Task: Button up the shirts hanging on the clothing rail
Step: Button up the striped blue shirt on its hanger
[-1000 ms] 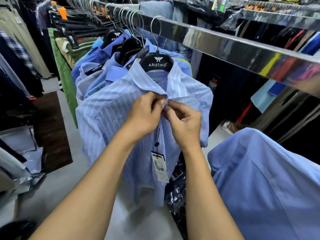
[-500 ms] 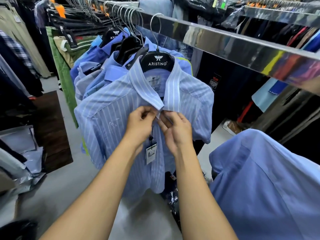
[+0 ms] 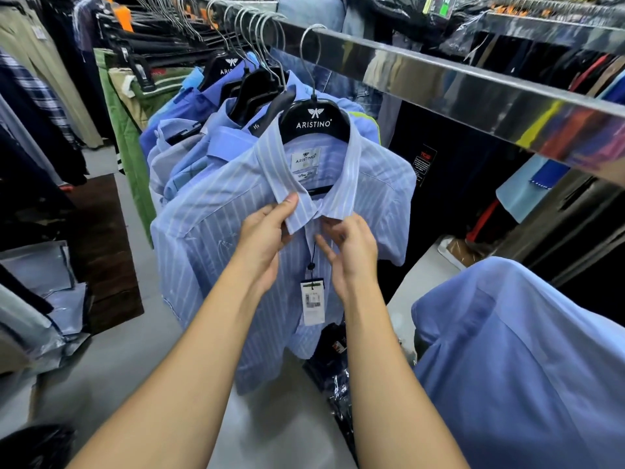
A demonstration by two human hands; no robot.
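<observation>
Right now my left hand (image 3: 267,231) pinches the collar of the striped shirt (image 3: 216,225) hanging on the rail (image 3: 456,86); my right hand (image 3: 351,245) pinches its soft, light placket, best held by the edges.

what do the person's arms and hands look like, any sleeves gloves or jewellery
Both forearms are bare up to the bottom edge of the picture; no sleeve shows. The left hand and right hand wear no gloves, and no rings, watch or wristband are visible. Fingernails look short and unpainted.
</observation>
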